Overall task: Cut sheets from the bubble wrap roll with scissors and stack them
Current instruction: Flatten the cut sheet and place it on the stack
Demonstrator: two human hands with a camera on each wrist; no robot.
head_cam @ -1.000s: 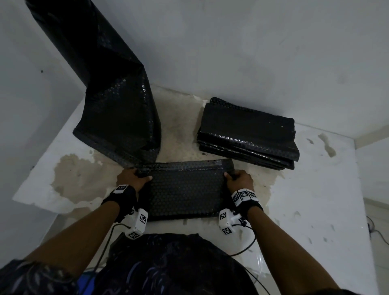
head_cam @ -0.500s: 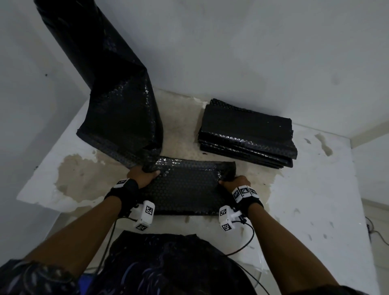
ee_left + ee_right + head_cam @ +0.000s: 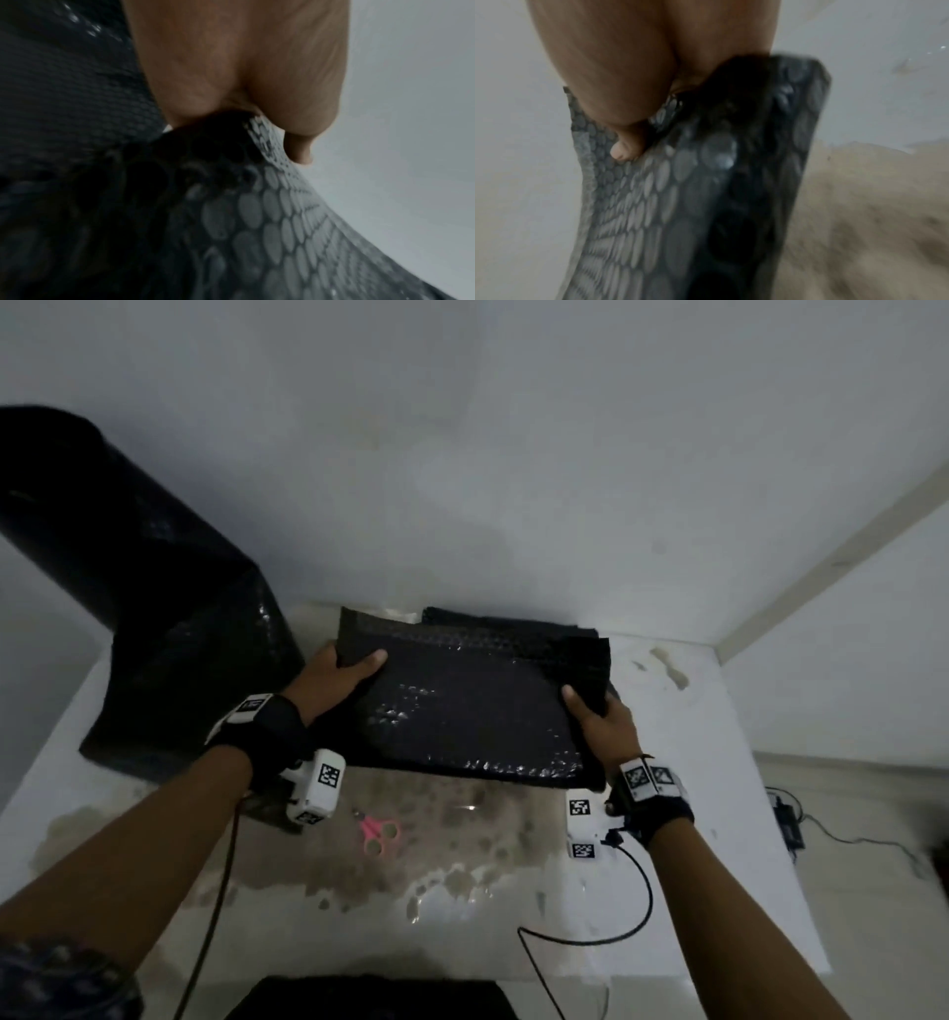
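I hold a folded black bubble wrap sheet (image 3: 462,706) off the table, over the stack of cut sheets (image 3: 513,619) at the back. My left hand (image 3: 339,675) grips its left edge, thumb on top. My right hand (image 3: 595,719) grips its right edge. The wrist views show the bubbled sheet (image 3: 257,213) (image 3: 680,203) pinched between thumb and fingers of my left hand (image 3: 239,67) and right hand (image 3: 634,71). The black bubble wrap roll (image 3: 128,588) leans at the left. Pink scissors (image 3: 379,834) lie on the table below the sheet.
The white table (image 3: 719,814) is stained brown in the middle. Walls (image 3: 513,480) close in behind and to the left. A cable (image 3: 606,932) hangs from my right wrist. A dark device with a cord (image 3: 788,824) lies on the floor at the right.
Both hands have lifted the folded sheet off the table and carried it away from me over the stack. The scissors, which it covered, now show.
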